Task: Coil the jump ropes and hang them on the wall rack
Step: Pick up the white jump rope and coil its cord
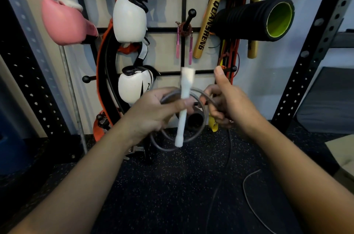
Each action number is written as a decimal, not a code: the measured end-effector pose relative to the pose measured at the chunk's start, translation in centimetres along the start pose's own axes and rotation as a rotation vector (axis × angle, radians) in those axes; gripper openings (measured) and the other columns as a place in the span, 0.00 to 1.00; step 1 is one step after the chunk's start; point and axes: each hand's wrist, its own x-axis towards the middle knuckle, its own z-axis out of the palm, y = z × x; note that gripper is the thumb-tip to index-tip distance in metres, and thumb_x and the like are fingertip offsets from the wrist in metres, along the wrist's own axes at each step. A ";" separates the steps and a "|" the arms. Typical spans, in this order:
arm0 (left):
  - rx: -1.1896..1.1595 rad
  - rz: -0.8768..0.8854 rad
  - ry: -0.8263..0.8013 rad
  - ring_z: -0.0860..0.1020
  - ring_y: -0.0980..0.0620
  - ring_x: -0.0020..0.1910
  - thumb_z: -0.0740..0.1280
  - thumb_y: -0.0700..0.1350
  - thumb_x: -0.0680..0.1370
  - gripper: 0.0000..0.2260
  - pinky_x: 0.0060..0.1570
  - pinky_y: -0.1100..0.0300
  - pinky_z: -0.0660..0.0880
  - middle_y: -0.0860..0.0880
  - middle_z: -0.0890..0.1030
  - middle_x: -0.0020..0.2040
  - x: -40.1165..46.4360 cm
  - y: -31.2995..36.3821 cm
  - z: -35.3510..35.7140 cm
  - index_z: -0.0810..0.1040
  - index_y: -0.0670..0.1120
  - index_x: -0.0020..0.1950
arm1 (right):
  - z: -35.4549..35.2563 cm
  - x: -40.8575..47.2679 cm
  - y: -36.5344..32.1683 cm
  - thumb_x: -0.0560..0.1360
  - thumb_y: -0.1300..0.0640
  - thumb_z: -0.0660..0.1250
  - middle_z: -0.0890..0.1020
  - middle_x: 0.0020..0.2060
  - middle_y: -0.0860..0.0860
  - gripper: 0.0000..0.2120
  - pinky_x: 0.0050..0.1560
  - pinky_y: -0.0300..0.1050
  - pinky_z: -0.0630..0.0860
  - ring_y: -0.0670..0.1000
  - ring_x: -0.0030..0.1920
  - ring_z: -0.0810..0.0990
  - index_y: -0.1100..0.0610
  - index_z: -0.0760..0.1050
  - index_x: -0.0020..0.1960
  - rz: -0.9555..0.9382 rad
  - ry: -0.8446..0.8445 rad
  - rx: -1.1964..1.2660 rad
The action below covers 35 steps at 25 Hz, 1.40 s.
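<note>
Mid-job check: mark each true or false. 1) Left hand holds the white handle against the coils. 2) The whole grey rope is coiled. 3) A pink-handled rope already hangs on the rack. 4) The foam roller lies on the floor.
1) True: the left hand grips the white handle and grey rope loops.
2) False: rope trails from the right hand onto the floor.
3) True: the pink-handled rope hangs on a peg.
4) False: the foam roller sits on the rack.

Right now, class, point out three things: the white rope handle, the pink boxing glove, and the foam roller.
white rope handle (184,107), head view, middle of its shaft
pink boxing glove (63,23), head view, padded front
foam roller (247,19), head view, ribbed black side
</note>
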 end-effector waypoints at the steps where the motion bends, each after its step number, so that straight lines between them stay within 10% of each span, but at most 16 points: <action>1: -0.169 0.012 0.073 0.67 0.61 0.20 0.73 0.50 0.74 0.12 0.21 0.70 0.65 0.49 0.86 0.44 0.2 -0.1 -0.2 0.83 0.45 0.53 | -0.3 0.2 0.4 0.74 0.23 0.48 0.71 0.26 0.51 0.38 0.25 0.41 0.62 0.51 0.23 0.64 0.55 0.79 0.41 0.012 0.020 -0.017; 7: -0.656 0.063 0.486 0.62 0.59 0.21 0.68 0.55 0.80 0.13 0.20 0.67 0.61 0.54 0.82 0.43 0.7 -0.4 1.4 0.82 0.46 0.51 | 2.9 -0.7 1.3 0.79 0.33 0.52 0.77 0.33 0.49 0.29 0.24 0.38 0.60 0.44 0.24 0.64 0.55 0.79 0.57 -0.077 -0.019 0.077; 16: -0.741 -0.017 0.614 0.73 0.58 0.32 0.70 0.56 0.78 0.13 0.30 0.64 0.75 0.53 0.75 0.38 0.1 -0.8 3.2 0.81 0.48 0.53 | 5.5 -0.6 1.7 0.77 0.36 0.60 0.73 0.35 0.50 0.23 0.31 0.40 0.67 0.44 0.32 0.69 0.57 0.75 0.49 -0.189 0.091 -0.083; 21: -0.321 -0.059 0.505 0.83 0.52 0.54 0.73 0.64 0.74 0.23 0.51 0.53 0.76 0.54 0.85 0.54 0.1 -1.2 -0.8 0.80 0.52 0.62 | 2.8 0.2 1.2 0.77 0.33 0.56 0.72 0.30 0.45 0.27 0.30 0.39 0.65 0.41 0.27 0.68 0.58 0.73 0.42 -0.214 0.054 -0.336; 24: 0.506 0.105 0.253 0.72 0.60 0.69 0.72 0.73 0.64 0.37 0.66 0.58 0.68 0.61 0.75 0.69 -0.5 1.0 -4.4 0.72 0.61 0.70 | 0.7 0.4 0.6 0.76 0.30 0.56 0.73 0.32 0.49 0.31 0.34 0.48 0.68 0.47 0.30 0.70 0.60 0.76 0.44 -0.215 -0.145 -0.455; 26: 0.830 0.077 -0.038 0.71 0.66 0.66 0.74 0.71 0.62 0.36 0.62 0.66 0.66 0.65 0.74 0.67 -1.1 3.2 -3.7 0.74 0.63 0.68 | 0.5 0.2 0.1 0.75 0.29 0.58 0.72 0.31 0.50 0.31 0.33 0.49 0.66 0.48 0.30 0.69 0.57 0.77 0.43 -0.221 -0.283 -0.474; 29: 0.558 -0.071 -0.263 0.84 0.61 0.42 0.77 0.57 0.69 0.20 0.44 0.70 0.76 0.57 0.86 0.44 -0.9 2.9 -1.5 0.82 0.54 0.58 | 1.0 -0.1 -0.2 0.73 0.30 0.62 0.71 0.27 0.54 0.27 0.30 0.46 0.63 0.49 0.28 0.67 0.54 0.80 0.40 -0.230 -0.336 -0.427; 35: 0.355 -0.145 -0.303 0.68 0.60 0.23 0.69 0.56 0.78 0.13 0.25 0.68 0.66 0.57 0.73 0.26 -0.6 0.6 0.2 0.80 0.47 0.43 | 0.5 -0.1 0.4 0.74 0.29 0.59 0.72 0.24 0.45 0.32 0.29 0.36 0.66 0.45 0.25 0.68 0.58 0.78 0.38 -0.216 -0.065 -0.371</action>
